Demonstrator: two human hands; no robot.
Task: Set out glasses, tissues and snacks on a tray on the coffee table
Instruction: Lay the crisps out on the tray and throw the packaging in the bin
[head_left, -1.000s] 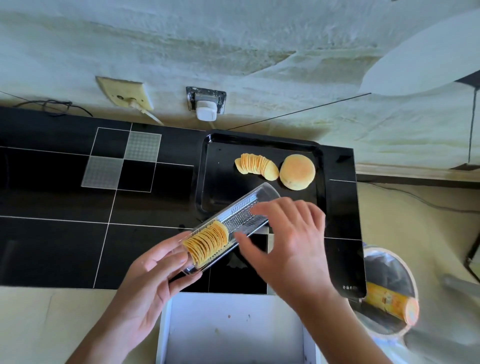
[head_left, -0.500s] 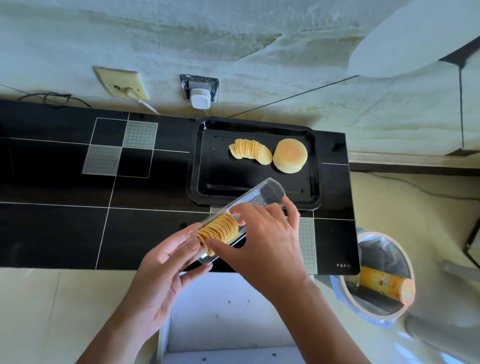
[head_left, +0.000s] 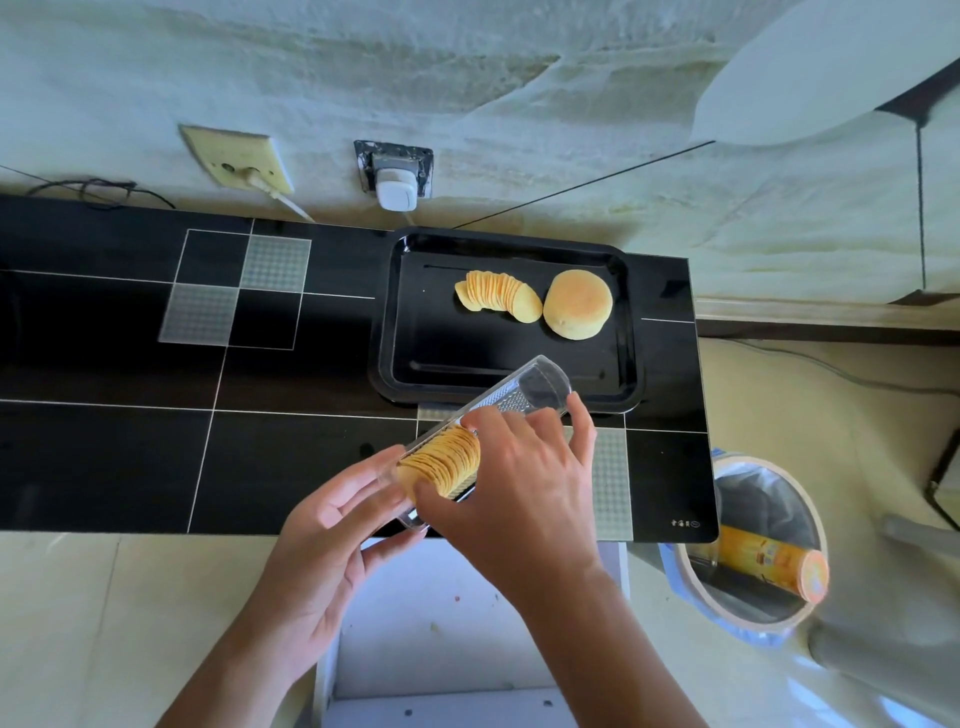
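The step in hand looks like snacks: getting more crisps out of the clear sleeve and onto the tray. The sleeve is held above the table, just in front of the tray's near rim, its empty far end tilted up over that rim. The left hand cups the sleeve's near end, fingers curled under it. The right hand lies over the middle, fingers bent across the top and thumb at the crisps, which sit bunched at the near end. On the tray, toward its far side, a fanned row of crisps touches a round bun. No glasses or tissues are in view. Next, I judge, the stack must be slid or lifted out gently, since crisps snap easily. Right of the tray, off the table, a bin holds a yellow tube.
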